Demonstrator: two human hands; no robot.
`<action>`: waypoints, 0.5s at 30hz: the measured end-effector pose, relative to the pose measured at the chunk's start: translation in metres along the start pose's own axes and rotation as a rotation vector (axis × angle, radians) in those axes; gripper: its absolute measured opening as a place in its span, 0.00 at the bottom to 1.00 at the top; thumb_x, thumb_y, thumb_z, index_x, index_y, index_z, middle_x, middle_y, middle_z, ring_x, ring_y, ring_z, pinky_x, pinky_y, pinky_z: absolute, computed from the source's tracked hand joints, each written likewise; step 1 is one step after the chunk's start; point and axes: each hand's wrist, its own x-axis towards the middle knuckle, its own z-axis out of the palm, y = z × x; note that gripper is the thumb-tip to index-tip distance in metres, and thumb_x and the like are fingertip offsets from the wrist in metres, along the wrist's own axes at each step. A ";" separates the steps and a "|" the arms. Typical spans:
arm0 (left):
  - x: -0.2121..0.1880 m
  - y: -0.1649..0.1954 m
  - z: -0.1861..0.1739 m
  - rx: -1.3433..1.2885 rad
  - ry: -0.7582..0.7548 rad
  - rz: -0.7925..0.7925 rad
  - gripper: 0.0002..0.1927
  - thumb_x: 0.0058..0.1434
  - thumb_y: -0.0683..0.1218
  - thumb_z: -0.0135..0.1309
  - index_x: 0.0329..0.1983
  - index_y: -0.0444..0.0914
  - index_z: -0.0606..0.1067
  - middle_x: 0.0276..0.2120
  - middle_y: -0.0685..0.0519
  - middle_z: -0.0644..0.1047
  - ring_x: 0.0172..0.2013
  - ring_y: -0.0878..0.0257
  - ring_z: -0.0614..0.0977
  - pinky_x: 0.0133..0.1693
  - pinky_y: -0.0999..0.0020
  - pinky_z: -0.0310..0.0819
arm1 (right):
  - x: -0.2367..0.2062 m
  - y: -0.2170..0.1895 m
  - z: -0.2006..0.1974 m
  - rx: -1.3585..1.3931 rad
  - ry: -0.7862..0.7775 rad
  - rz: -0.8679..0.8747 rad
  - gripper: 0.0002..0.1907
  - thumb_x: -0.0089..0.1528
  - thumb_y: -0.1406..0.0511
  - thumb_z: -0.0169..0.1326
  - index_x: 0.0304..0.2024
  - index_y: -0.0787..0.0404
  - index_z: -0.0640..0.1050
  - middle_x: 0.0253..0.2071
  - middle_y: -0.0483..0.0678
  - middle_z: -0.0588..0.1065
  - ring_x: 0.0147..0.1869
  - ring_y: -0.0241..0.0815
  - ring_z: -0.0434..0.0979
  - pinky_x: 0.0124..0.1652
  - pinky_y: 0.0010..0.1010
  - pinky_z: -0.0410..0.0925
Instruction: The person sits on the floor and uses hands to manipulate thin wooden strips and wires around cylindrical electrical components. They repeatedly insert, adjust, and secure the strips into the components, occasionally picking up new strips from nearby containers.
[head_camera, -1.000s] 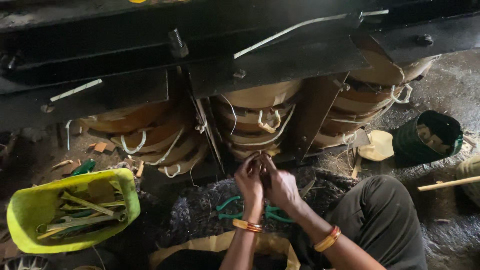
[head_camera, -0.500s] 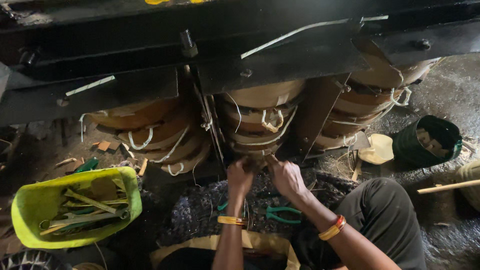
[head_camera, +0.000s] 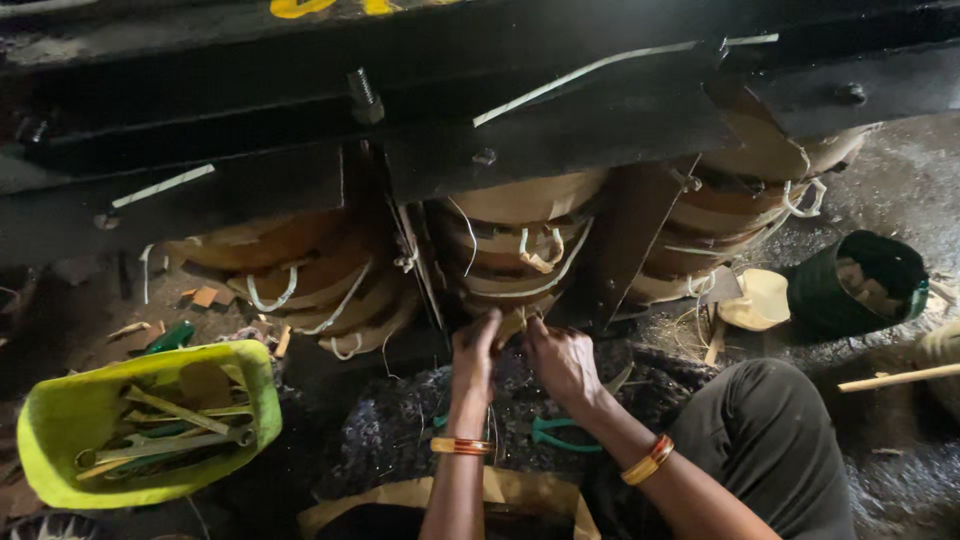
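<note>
The fingertips of both hands are hard to see, because they press into the dark gap under the middle coil (head_camera: 520, 245) and the light there is weak; I cannot tell for sure if they pinch something or only touch it. The left hand (head_camera: 474, 350) has bent fingers at the lower edge of this coil, and the right hand (head_camera: 560, 358) is just beside it with fingers curled, maybe around a thin pale strip, but this is too small to make out. The middle coil is a stack of round brown paper-wrapped windings, tied with white tape loops, standing between dark metal frame plates (head_camera: 560, 130); it is directly in front of the person, above the hands. Similar coils stand to the left (head_camera: 300, 270) and to the right (head_camera: 740, 210), the right one partly hidden by the frame. Green-handled pliers (head_camera: 560, 435) lie on the floor under the right wrist, partly covered by the arm. A yellow-green tub (head_camera: 60, 440) with tools is at the lower left, and a dark green bucket (head_camera: 860, 285) is at the right. Compared with half a second ago, both hands are a bit lower and closer together, and the view has moved nearer to the coils.
</note>
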 end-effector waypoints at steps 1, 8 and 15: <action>0.002 -0.003 -0.002 -0.019 0.100 -0.099 0.25 0.67 0.54 0.65 0.53 0.28 0.79 0.39 0.50 0.77 0.38 0.60 0.71 0.36 0.61 0.60 | 0.000 0.003 0.001 0.033 -0.034 0.073 0.11 0.63 0.63 0.53 0.44 0.63 0.77 0.25 0.56 0.78 0.27 0.56 0.80 0.28 0.46 0.71; 0.006 -0.013 0.026 0.125 -0.167 0.059 0.22 0.55 0.49 0.63 0.52 0.35 0.80 0.46 0.53 0.83 0.45 0.63 0.82 0.49 0.67 0.75 | 0.004 0.024 0.001 0.134 -0.015 0.186 0.14 0.64 0.62 0.52 0.47 0.64 0.80 0.24 0.61 0.76 0.28 0.62 0.78 0.30 0.48 0.71; -0.008 0.000 0.047 0.141 -0.143 0.067 0.14 0.59 0.46 0.60 0.45 0.35 0.83 0.37 0.53 0.84 0.33 0.67 0.81 0.34 0.71 0.73 | -0.025 0.009 -0.029 0.166 0.213 -0.095 0.27 0.60 0.66 0.55 0.61 0.66 0.70 0.44 0.55 0.80 0.42 0.53 0.82 0.41 0.44 0.72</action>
